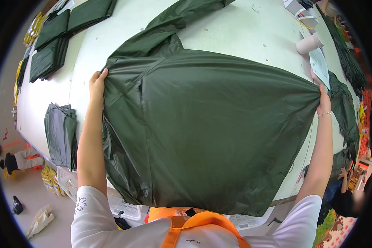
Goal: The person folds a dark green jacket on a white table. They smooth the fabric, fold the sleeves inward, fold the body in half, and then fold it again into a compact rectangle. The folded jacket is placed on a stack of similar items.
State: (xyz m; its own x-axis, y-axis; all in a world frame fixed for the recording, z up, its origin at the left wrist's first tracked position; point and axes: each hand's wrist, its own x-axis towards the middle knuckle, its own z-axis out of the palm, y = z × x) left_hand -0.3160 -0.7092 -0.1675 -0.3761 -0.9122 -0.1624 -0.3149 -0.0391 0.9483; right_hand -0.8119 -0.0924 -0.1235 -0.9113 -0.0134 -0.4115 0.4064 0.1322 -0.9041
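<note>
A dark green, shiny raincoat-like garment [223, 124] is stretched wide across the white table [252, 41], its lower edge hanging over the near side in front of me. My left hand [97, 84] is closed on its left edge, near a seam, thumb on top. At the far right corner of the cloth my right hand [324, 101] pinches the fabric, pulling it into radiating creases. One long sleeve-like part [165, 25] runs away toward the far edge of the table. The fingers beneath the cloth are hidden on both hands.
Folded dark green garments [49, 60] lie in stacks at the far left, with another folded pile [61, 134] nearer. A pale cup [309, 43] and a paper sheet [319, 66] are at the right. More green fabric [343, 103] hangs there. White baskets [128, 208] sit below the near edge.
</note>
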